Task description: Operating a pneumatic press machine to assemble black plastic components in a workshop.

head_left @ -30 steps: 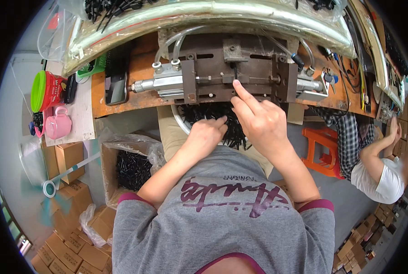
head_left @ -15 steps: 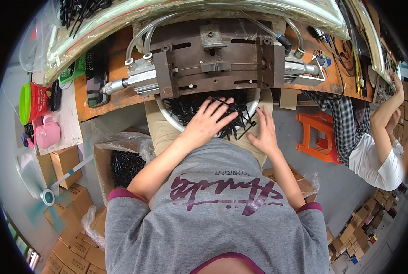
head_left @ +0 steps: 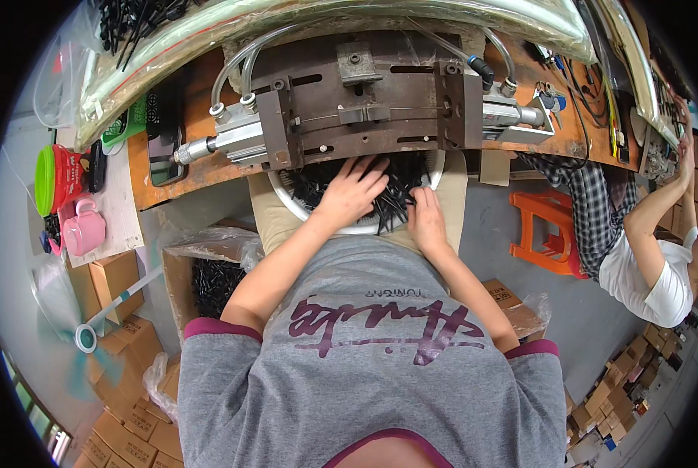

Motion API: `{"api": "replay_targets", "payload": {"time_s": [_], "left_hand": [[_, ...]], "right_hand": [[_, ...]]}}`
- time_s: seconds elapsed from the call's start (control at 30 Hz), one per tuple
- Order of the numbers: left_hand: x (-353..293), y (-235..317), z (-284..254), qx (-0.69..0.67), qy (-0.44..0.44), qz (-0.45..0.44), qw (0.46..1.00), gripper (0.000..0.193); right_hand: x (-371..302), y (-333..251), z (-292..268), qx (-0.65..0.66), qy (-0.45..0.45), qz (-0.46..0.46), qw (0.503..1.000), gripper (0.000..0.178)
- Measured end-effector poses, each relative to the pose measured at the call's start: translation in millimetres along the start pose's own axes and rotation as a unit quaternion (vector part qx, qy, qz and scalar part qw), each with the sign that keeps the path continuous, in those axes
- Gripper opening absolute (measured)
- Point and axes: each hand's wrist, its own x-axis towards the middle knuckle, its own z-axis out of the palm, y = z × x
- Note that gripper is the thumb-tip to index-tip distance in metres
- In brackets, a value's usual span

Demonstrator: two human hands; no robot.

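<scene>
A round white basin (head_left: 285, 201) rests on my lap, heaped with thin black stick-like parts (head_left: 311, 181). Over the middle of the heap lies my left hand (head_left: 350, 193), fingers stretched out and slightly apart, touching the parts. My right hand (head_left: 427, 220) is at the basin's right side near the rim. Its fingers are bent together over the edge of the heap, closed on some of the black parts; how many is hidden. A few parts hang over the near rim between my hands.
Just beyond the basin stands a brown metal fixture (head_left: 317, 148) with an air cylinder (head_left: 238, 140) on the wooden bench (head_left: 197, 168). An open carton (head_left: 179, 292) of black parts is at my left. A fan (head_left: 85, 338), an orange stool (head_left: 532, 230) and a seated person (head_left: 653, 269) are nearby.
My right hand has moved left and inward to the heap, its spread fingers now bent together. My left hand has shifted slightly left, its fingers closer together. Parts at the right have been drawn inward.
</scene>
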Motion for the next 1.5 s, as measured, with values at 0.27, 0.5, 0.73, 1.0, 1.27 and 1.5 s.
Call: {"api": "replay_targets", "payload": {"time_s": [0.27, 0.5, 0.73, 1.0, 1.27, 1.5], "left_hand": [[-7, -36, -11, 0.007, 0.005, -0.103, 0.995, 0.068], [-9, -27, -33, -0.073, -0.051, -0.144, 0.986, 0.078], [-28, 8, -103, -0.162, -0.022, -0.073, 0.984, 0.084], [-12, 34, -163, -0.150, 0.122, -0.011, 0.981, 0.046], [-3, 50, -190, -0.160, 0.249, 0.032, 0.955, 0.041], [-16, 42, -198, -0.150, 0.289, 0.001, 0.946, 0.036]], "right_hand": [[44, -19, 35, 0.157, 0.067, 0.070, 0.983, 0.040], [61, -21, -10, 0.077, -0.069, 0.017, 0.994, 0.064], [52, -101, -116, -0.030, -0.190, -0.150, 0.970, 0.046], [189, -231, -200, 0.041, 0.179, -0.383, 0.905, 0.014], [317, -266, -169, -0.280, 0.180, -0.499, 0.800, 0.022], [315, -238, -179, -0.250, 0.174, -0.473, 0.826, 0.016]]}}
